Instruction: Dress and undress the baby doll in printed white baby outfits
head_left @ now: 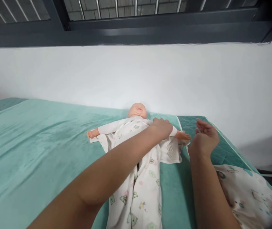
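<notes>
A baby doll (137, 110) lies on its back on the green bedcover, head toward the wall, both arms stretched sideways. White printed clothing (145, 187) with small animal figures covers its body and legs, and a loose white part spreads under the doll's arm on the right. My left hand (162, 128) reaches across the doll, its fingers bent over the sleeve near the shoulder on the right; what they hold, if anything, is hidden. Beyond the doll's hand on the right, my right hand (204, 137) is raised over the cover with fingers apart and nothing in it.
The green bedcover (43, 146) extends far to the left. A white printed cloth (252, 194) lies at the lower right, beside my right forearm. Behind the bed stand a white wall (90, 76) and a dark window frame (150, 31) with metal bars.
</notes>
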Motion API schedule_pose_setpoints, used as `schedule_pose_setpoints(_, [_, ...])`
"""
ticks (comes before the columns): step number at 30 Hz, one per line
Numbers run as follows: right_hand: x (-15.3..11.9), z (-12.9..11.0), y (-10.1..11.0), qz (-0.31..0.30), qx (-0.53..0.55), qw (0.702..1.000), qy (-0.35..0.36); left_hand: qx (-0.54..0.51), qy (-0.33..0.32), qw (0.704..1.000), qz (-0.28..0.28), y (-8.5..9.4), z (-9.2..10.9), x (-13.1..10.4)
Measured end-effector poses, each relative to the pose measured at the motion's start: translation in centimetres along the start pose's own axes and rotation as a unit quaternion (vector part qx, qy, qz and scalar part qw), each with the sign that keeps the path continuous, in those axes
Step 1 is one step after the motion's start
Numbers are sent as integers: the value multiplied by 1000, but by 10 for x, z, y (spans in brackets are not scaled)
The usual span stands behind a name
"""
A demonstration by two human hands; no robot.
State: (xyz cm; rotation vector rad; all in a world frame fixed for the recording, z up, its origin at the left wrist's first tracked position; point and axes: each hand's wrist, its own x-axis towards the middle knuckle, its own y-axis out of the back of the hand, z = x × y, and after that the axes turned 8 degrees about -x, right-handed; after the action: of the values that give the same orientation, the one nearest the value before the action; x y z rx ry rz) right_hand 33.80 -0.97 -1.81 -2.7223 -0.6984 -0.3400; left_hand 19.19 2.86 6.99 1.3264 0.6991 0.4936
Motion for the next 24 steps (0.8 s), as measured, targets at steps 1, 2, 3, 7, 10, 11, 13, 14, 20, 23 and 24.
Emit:
schedule_pose_setpoints(1, [-1, 0, -1, 8, -21, 999, 32, -7, -6, 1000, 4, 0, 2, -5])
schedule_pose_setpoints(2, [-2, 1, -4, 5, -34, 998, 57, -14, -21, 999, 20, 0, 3, -12])
schedule_pose_setpoints(3, [-5, 0, -7, -9, -40, 996, 76, -26, -38, 998, 51, 1, 1, -22])
schedule_pose_setpoints(7, [-38, -13, -29, -154, -56, 981, 105, -187, -83, 947, 248, -4, -26, -83])
schedule_pose_setpoints(10, [-74, -34, -46, -335, -90, 933, 91, -326, -33, 873, 361, -23, -59, -125])
schedule_pose_setpoints(11, [-84, -40, -49, -392, -100, 910, 93, -344, -10, 857, 383, -31, -69, -134])
schedule_pose_setpoints(13, [-97, -49, -53, -478, -120, 865, 96, -371, 32, 845, 383, -44, -87, -145])
schedule_pose_setpoints(14, [-99, -51, -53, -507, -130, 847, 95, -380, 48, 847, 369, -50, -93, -147])
schedule_pose_setpoints(20, [-89, -49, -46, -582, -194, 789, 44, -389, 69, 860, 324, -64, -100, -141])
schedule_pose_setpoints(23, [-89, -48, -45, -584, -199, 785, 58, -359, 33, 858, 367, -69, -97, -136])
schedule_pose_setpoints(24, [-89, -48, -46, -584, -199, 784, 67, -339, 11, 856, 391, -71, -95, -135])
